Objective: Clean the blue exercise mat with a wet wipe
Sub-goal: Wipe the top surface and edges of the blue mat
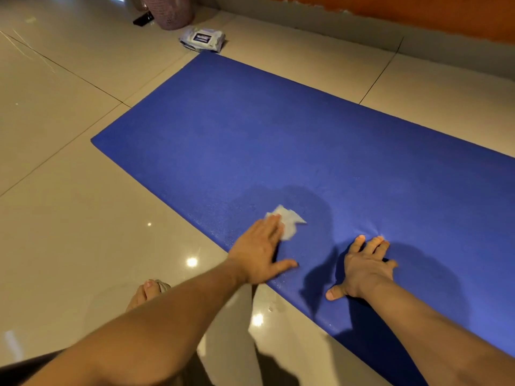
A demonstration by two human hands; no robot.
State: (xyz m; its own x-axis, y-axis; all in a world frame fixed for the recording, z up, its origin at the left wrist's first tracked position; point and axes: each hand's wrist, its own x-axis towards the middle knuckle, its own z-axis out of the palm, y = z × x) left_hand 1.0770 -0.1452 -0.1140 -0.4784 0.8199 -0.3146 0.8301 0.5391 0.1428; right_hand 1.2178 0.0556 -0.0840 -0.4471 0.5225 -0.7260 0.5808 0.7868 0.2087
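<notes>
The blue exercise mat lies flat on the tiled floor, running from the far left to the lower right. A crumpled white wet wipe sits on the mat near its front edge. My left hand lies flat on the mat with straight fingers pressing on the wipe, thumb spread to the right. My right hand presses flat on the mat a little to the right, fingers spread, and the mat puckers at its fingertips.
A pack of wet wipes lies on the floor just past the mat's far corner. Behind it stand a pink basket and a small black object. A wall runs along the back right. My bare foot rests on the tiles.
</notes>
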